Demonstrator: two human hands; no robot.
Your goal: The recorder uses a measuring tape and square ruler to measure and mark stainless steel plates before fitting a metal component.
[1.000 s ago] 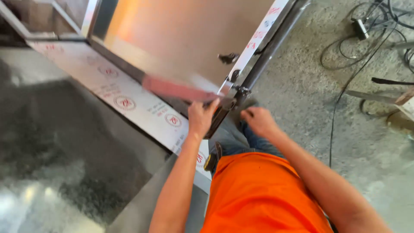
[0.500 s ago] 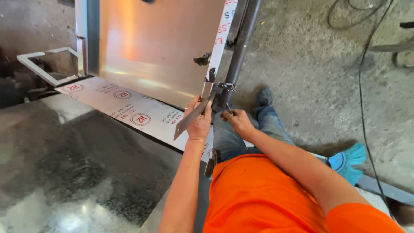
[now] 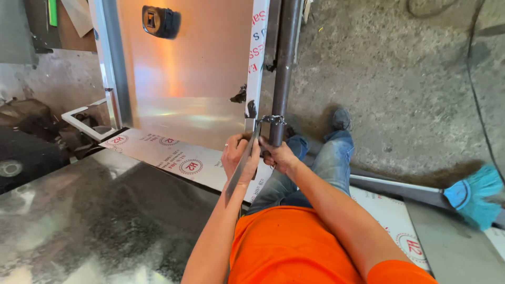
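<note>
My left hand (image 3: 239, 154) grips a long flat metal strip (image 3: 238, 176) that stands steeply against the lower end of a white film-covered frame edge (image 3: 257, 58). Right beside it, my right hand (image 3: 277, 156) curls around the bottom of a dark upright post (image 3: 284, 68). A small metal clamp (image 3: 271, 120) joins the post and the frame edge just above both hands. Behind them stands a shiny steel panel (image 3: 189, 73) with a black latch (image 3: 160, 21) near its top.
A mottled galvanised sheet (image 3: 79, 221) fills the lower left, edged by a white printed film strip (image 3: 173, 158). My legs in jeans (image 3: 321, 163) rest on the rough concrete floor (image 3: 400, 89). A teal broom (image 3: 473, 194) lies at the right. Frame offcuts (image 3: 84, 121) sit at the left.
The metal strip in my left hand has swung from lying almost flat to standing steeply along the frame edge. Both hands stay at the joint; the view has tilted.
</note>
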